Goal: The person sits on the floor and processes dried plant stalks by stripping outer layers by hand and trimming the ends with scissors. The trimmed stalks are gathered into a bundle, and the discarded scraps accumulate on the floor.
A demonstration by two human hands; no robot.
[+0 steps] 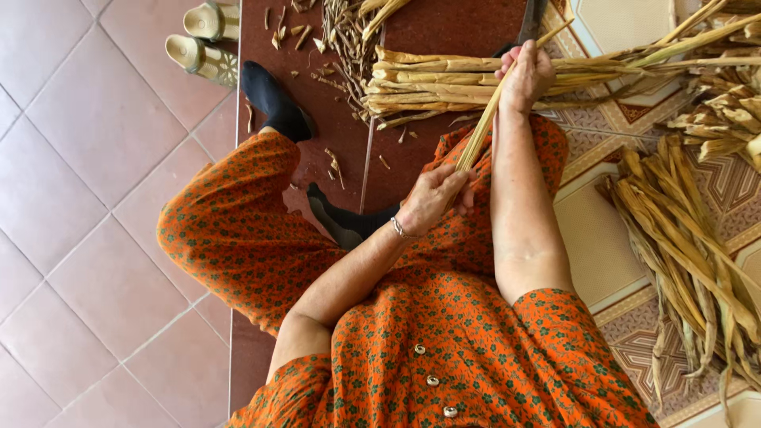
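Thin dried stalk (483,127) runs diagonally between both hands, over the orange-dressed lap. Left hand (432,198) closed around its near end; right hand (525,75) clenched on the far part, beside a stalk bundle (444,83) lying across the dark red mat (420,32). Looks like stripping or splitting the stalk; the next pull needs a firm grip from both. Loose dried leaves (690,230) heaped right; sandals (206,40) far left on the tiled floor (87,198).

Home floor workplace, tiled floor (87,158), slippers (204,40), dried stalk piles (697,230)
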